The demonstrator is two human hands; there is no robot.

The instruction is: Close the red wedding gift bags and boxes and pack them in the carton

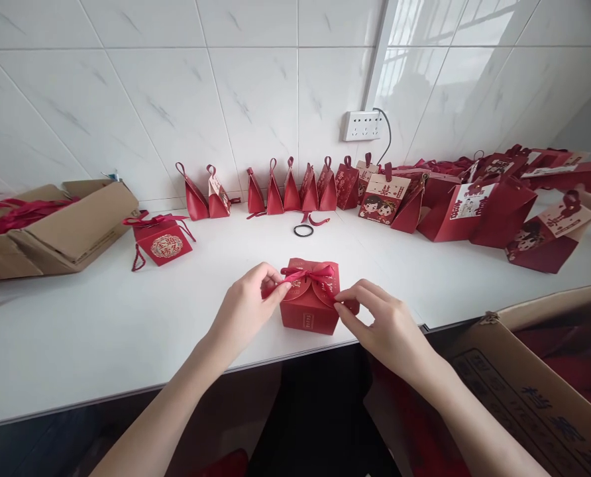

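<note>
"Past bare forearms [189, 381] at seven and five o'clock, gripping what?"

"Pinching ribbon [320, 271] atop red box [295, 313] at six o'clock: left hand [248, 291] at box's nine, right hand [382, 311] at three."

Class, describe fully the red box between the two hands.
The red box looks like folded card, with curved flaps closed on top, gold-coloured print and a small framed label on the front. A glossy, satin-like crimson ribbon crosses the top, knotted in what looks like a bow. The box sits upright on the white tabletop, near its front edge. The left grip and right grip pinch the ribbon on opposite sides.
</note>
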